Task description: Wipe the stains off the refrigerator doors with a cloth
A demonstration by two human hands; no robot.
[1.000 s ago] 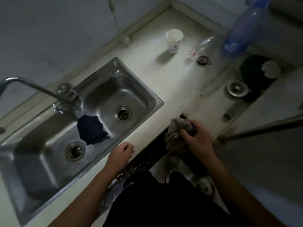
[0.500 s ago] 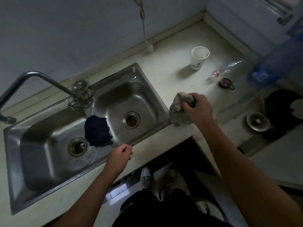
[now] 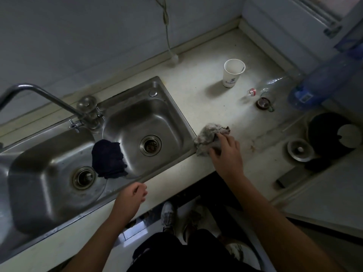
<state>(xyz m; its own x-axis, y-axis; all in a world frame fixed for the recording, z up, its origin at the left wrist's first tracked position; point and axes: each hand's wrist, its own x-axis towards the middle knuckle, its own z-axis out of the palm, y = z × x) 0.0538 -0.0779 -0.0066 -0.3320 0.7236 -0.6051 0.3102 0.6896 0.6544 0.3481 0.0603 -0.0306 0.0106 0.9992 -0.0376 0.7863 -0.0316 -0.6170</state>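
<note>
I find the left hand [image 3: 131, 195] loosely curled, empty, over the sink [image 3: 169, 114] front rim. The cloth [image 3: 208, 136] sits bunched on the counter [image 3: 206, 101], touching the sink's right edge, with the right hand [image 3: 225, 152] gripping it. Judged soft, light, possibly damp; hold the bunched middle.

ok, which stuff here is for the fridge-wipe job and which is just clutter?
Job:
- grey cloth, gripped by the right hand on the counter

Lying about:
- dark cloth on the sink divider
- paper cup
- clear bottle on its side
- blue bottle
- faucet
</note>
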